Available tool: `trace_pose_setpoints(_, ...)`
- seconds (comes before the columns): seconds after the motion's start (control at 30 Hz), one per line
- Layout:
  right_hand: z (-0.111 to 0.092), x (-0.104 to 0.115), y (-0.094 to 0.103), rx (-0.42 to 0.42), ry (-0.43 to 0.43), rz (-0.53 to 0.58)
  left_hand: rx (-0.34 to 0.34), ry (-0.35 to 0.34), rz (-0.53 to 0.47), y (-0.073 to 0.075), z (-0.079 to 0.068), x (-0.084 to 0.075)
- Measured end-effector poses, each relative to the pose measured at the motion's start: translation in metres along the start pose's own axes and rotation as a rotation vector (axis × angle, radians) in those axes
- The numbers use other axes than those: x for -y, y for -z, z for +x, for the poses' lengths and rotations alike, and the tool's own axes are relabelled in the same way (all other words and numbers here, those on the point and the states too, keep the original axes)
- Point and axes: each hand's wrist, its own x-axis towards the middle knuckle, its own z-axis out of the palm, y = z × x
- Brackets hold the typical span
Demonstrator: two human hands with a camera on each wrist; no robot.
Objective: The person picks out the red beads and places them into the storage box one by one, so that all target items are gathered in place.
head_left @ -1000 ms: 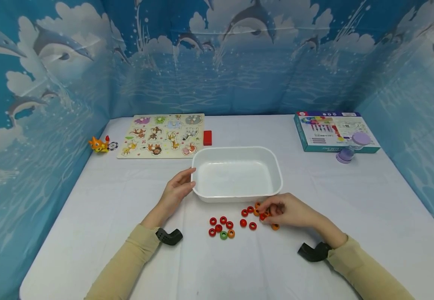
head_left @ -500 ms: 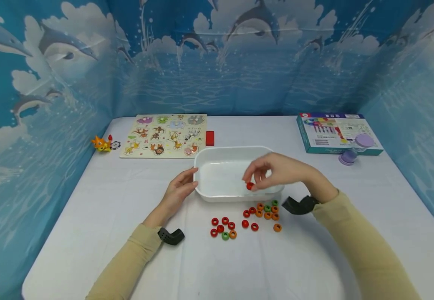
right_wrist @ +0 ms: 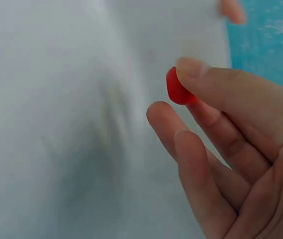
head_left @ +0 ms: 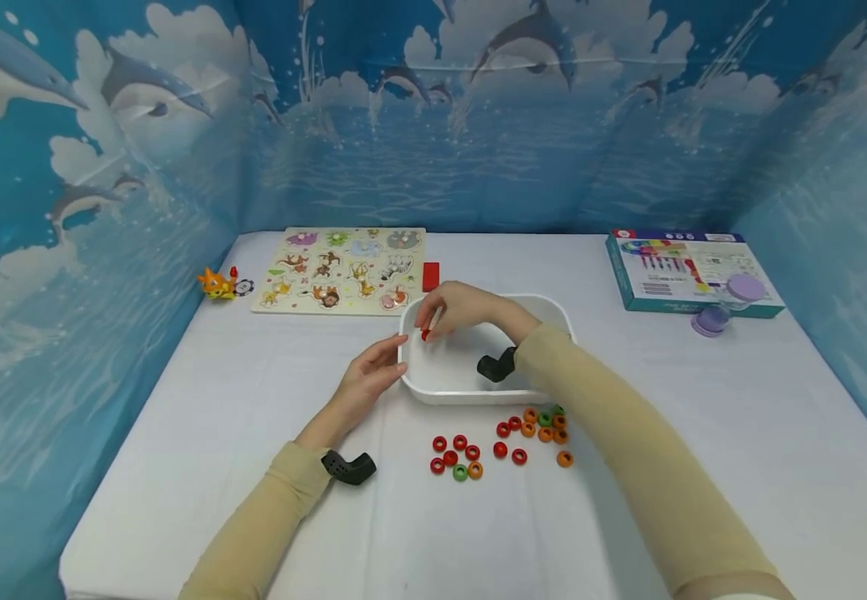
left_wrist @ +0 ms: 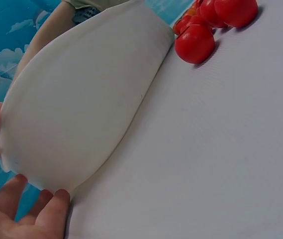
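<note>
The right hand (head_left: pixel 459 306) is over the white tray (head_left: pixel 478 398), near its left end, and its fingers pinch 1 red bead (right_wrist: pixel 177 88) between the thumb and fingertips; whether this bead touches the tray's bottom, I cannot tell. The left hand (head_left: pixel 364 383) rests at the tray's left end, its fingers relaxed and spread, touching the outer wall and rim. On the tabletop (head_left: pixel 478 533), at the near side of the tray, loose beads lie in 2 groups: the left group (head_left: pixel 450 457) has red, green and orange beads, and the right group (head_left: pixel 533 431), also in these 3 colours, is partly covered by the right sleeve (head_left: pixel 628 433). At the far left lies an animal puzzle board (head_left: pixel 339 271), with a red block (head_left: pixel 431 277) beside it.
</note>
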Motion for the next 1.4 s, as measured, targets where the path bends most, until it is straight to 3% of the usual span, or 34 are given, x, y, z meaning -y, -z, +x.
trace_pose_setpoints(0.27,0.012,-0.004,-0.017,0.0,-0.062,-0.088,0.01,0.001,0.004,-0.001,-0.001,-0.003)
trace_pose_setpoints(0.53,0.001,0.002,-0.01,-0.013,-0.07,-0.115,0.027,0.009,0.062,-0.01,-0.008,-0.02)
trace_pose_setpoints(0.63,-0.019,0.01,0.003,-0.04,-0.04,-0.103,0.02,0.015,0.072,-0.012,-0.008,-0.021)
trace_pose_setpoints(0.77,-0.059,0.022,0.018,-0.073,0.025,-0.092,0.013,0.01,0.071,-0.011,-0.007,-0.02)
trace_pose_setpoints(0.9,-0.106,0.023,0.018,-0.1,0.097,-0.043,0.001,0.015,0.065,-0.01,-0.007,-0.02)
trace_pose_setpoints(1.13,-0.17,0.003,-0.021,-0.103,0.168,0.049,-0.014,0.051,0.061,-0.012,-0.006,-0.023)
trace_pose_setpoints(1.4,-0.198,-0.024,-0.073,-0.14,0.148,0.133,-0.006,0.052,0.05,-0.014,-0.006,-0.023)
